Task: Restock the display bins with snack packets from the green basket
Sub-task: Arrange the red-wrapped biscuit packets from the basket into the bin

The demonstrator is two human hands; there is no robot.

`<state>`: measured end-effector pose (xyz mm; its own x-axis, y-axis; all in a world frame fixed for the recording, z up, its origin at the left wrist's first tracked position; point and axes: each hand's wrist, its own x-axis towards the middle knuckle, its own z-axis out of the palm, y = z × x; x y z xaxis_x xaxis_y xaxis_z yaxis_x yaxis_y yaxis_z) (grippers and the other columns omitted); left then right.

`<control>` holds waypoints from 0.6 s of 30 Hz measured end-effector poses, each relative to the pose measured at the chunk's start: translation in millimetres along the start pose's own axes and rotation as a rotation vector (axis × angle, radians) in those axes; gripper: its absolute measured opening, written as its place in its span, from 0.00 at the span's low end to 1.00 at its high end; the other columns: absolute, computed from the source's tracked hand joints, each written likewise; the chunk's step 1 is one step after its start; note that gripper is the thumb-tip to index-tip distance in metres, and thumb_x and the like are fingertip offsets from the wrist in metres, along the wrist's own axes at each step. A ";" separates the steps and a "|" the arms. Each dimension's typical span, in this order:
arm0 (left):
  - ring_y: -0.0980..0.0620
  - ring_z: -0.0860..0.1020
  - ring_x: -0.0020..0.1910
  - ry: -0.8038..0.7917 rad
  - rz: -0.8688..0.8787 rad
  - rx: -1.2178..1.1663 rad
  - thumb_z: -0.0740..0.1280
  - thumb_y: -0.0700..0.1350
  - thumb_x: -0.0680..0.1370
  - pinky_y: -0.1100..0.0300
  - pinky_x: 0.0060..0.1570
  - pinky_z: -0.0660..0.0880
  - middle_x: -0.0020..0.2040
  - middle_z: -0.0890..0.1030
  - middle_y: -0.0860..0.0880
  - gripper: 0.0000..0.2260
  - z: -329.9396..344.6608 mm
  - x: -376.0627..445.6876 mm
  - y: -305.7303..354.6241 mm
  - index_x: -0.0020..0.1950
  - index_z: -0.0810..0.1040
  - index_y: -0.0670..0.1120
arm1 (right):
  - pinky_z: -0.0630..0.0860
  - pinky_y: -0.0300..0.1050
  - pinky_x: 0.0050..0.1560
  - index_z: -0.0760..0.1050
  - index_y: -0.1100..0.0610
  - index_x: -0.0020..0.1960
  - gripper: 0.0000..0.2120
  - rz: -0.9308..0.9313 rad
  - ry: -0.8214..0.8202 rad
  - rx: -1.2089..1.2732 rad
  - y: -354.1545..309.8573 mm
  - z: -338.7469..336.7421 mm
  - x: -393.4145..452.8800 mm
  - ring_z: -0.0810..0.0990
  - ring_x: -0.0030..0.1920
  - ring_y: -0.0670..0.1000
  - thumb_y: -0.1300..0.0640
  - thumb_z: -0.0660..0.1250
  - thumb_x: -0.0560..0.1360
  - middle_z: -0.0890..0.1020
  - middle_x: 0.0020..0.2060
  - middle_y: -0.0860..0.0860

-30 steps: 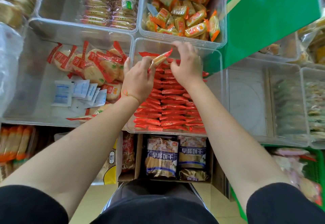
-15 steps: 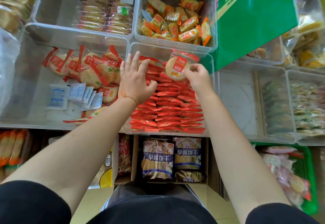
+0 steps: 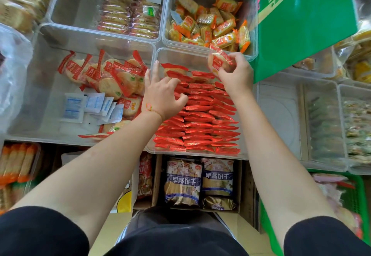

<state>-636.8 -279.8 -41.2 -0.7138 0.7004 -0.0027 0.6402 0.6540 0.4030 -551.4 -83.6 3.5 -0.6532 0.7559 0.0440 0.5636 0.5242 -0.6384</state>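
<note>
Right hand (image 3: pixel 235 74): grip closed in a fingertip pinch on one round rice-cracker packet (image 3: pixel 217 61), clear glossy film with red printed band, held above the far right corner of the centre bin (image 3: pixel 180 54)

Left hand (image 3: pixel 162 93): holds nothing; index and another finger extended toward the far rim, remaining fingers curled loosely onto the packets below; thin coloured cord at the wrist

Centre bin: clear rigid plastic, rectangular with rounded corners; contains red crimped-edge packets (image 3: pixel 200 123) standing on edge in tight overlapping rows

Left bin (image 3: pixel 40 75): same clear plastic; loose round crackers in red-banded film, plus flat white sachets (image 3: pixel 90 107) with blue print

Far bin (image 3: pixel 208 24): small yellow-orange pillow packs, heaped

Green basket (image 3: pixel 357 195): perforated plastic, lower right beneath the bins; holds pale wrapped packets, blurred

Lower shelf: blue-and-gold biscuit bags (image 3: pixel 198 181) in a cardboard box
</note>
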 end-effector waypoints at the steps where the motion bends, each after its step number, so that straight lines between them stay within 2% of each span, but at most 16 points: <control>1: 0.40 0.50 0.79 -0.004 -0.002 -0.001 0.58 0.58 0.74 0.39 0.76 0.43 0.56 0.83 0.45 0.23 -0.4 0.0 0.3 0.61 0.80 0.47 | 0.78 0.50 0.49 0.78 0.53 0.50 0.09 -0.001 0.016 -0.007 -0.6 -0.6 0.9 0.79 0.48 0.53 0.53 0.69 0.70 0.81 0.47 0.51; 3: 0.40 0.50 0.79 -0.017 -0.004 0.008 0.56 0.59 0.73 0.39 0.76 0.43 0.56 0.83 0.45 0.24 -1.0 -0.2 0.6 0.60 0.80 0.48 | 0.77 0.56 0.52 0.79 0.54 0.47 0.09 -0.038 0.020 -0.112 0.0 -3.0 1.4 0.77 0.49 0.56 0.51 0.68 0.70 0.79 0.48 0.54; 4: 0.40 0.50 0.79 -0.024 -0.004 0.015 0.55 0.60 0.73 0.39 0.76 0.43 0.56 0.83 0.45 0.25 -1.1 -0.4 0.7 0.60 0.80 0.48 | 0.77 0.56 0.51 0.79 0.56 0.48 0.10 -0.084 0.002 -0.230 1.2 -3.5 1.8 0.76 0.50 0.58 0.51 0.67 0.71 0.77 0.49 0.55; 7: 0.41 0.50 0.79 -0.025 -0.010 0.012 0.55 0.60 0.73 0.40 0.76 0.42 0.55 0.83 0.45 0.25 -1.4 -0.6 1.1 0.59 0.81 0.48 | 0.71 0.50 0.41 0.75 0.57 0.59 0.12 -0.129 -0.203 -0.611 -3.0 -1.0 3.1 0.76 0.49 0.61 0.53 0.61 0.79 0.73 0.56 0.60; 9: 0.41 0.50 0.79 -0.014 -0.015 -0.006 0.55 0.59 0.73 0.40 0.76 0.42 0.53 0.84 0.46 0.24 -1.4 -1.0 1.3 0.58 0.81 0.48 | 0.71 0.49 0.39 0.71 0.54 0.63 0.13 -0.085 -0.353 -0.709 -9.1 4.9 2.0 0.78 0.50 0.63 0.50 0.59 0.82 0.74 0.56 0.60; 12: 0.41 0.50 0.79 -0.009 -0.017 -0.011 0.56 0.59 0.74 0.41 0.76 0.41 0.52 0.84 0.46 0.24 -0.9 -0.9 0.9 0.58 0.81 0.48 | 0.74 0.51 0.42 0.69 0.52 0.65 0.13 -0.105 -0.446 -0.709 -9.3 12.3 -2.9 0.79 0.51 0.63 0.54 0.63 0.81 0.77 0.54 0.58; 14: 0.42 0.50 0.79 -0.011 -0.017 -0.005 0.56 0.59 0.74 0.41 0.76 0.41 0.53 0.84 0.47 0.24 -0.4 -1.1 0.9 0.59 0.81 0.48 | 0.74 0.50 0.39 0.68 0.53 0.63 0.13 -0.148 -0.357 -0.660 -6.1 10.6 -6.5 0.79 0.48 0.61 0.59 0.63 0.80 0.77 0.52 0.57; 16: 0.41 0.49 0.79 -0.014 -0.018 -0.005 0.56 0.59 0.74 0.41 0.76 0.41 0.52 0.84 0.47 0.23 0.8 -1.0 0.7 0.59 0.81 0.48 | 0.77 0.51 0.39 0.68 0.54 0.59 0.10 -0.204 -0.261 -0.566 -2.0 7.3 -7.6 0.79 0.44 0.58 0.60 0.64 0.79 0.78 0.50 0.53; 18: 0.41 0.50 0.79 -0.012 -0.019 0.003 0.56 0.59 0.74 0.41 0.76 0.41 0.52 0.84 0.47 0.23 1.4 -0.7 0.6 0.57 0.81 0.47 | 0.77 0.50 0.39 0.70 0.52 0.56 0.09 -0.262 -0.253 -0.498 0.0 4.3 -7.6 0.78 0.43 0.56 0.59 0.65 0.78 0.78 0.48 0.51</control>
<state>-635.5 -279.5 -42.3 -0.7224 0.6912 -0.0209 0.6276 0.6680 0.3998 -548.7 -91.1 -0.1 -0.8674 0.4925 -0.0717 0.4965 0.8464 -0.1924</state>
